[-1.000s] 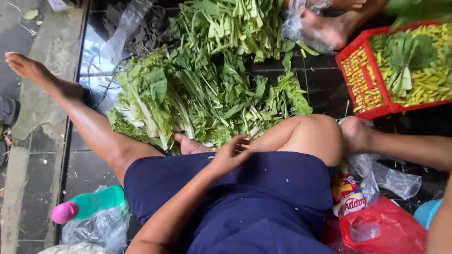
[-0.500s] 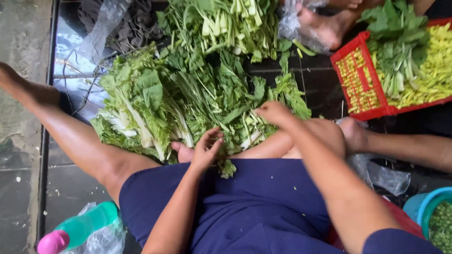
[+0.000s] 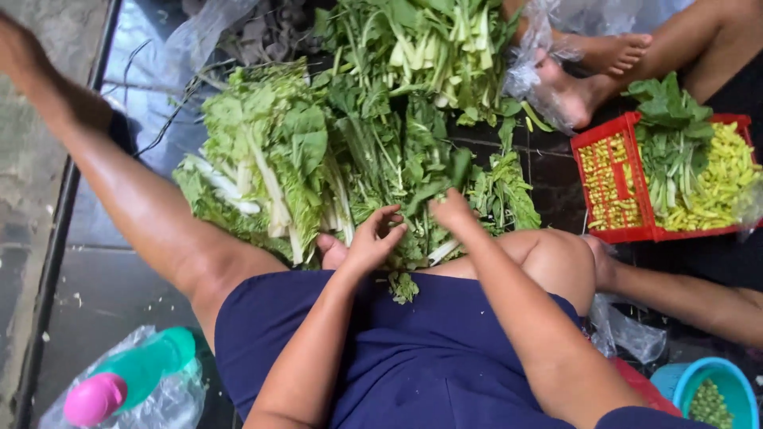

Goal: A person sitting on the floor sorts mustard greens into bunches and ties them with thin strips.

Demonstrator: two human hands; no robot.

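Bottle: we see a green bottle with a pink cap (image 3: 127, 377) lying on clear plastic at our left, nearest the camera.
Left hand (image 3: 372, 238): fingers spread loose, touching the leafy greens (image 3: 397, 167).
Right hand (image 3: 451, 210): seems to pinch a stalk, though leaves hide the fingertips.
Greens: heaped on the dark floor between our legs.
Red crate (image 3: 612, 187): farther right, holding yellow-green pods and leaves.
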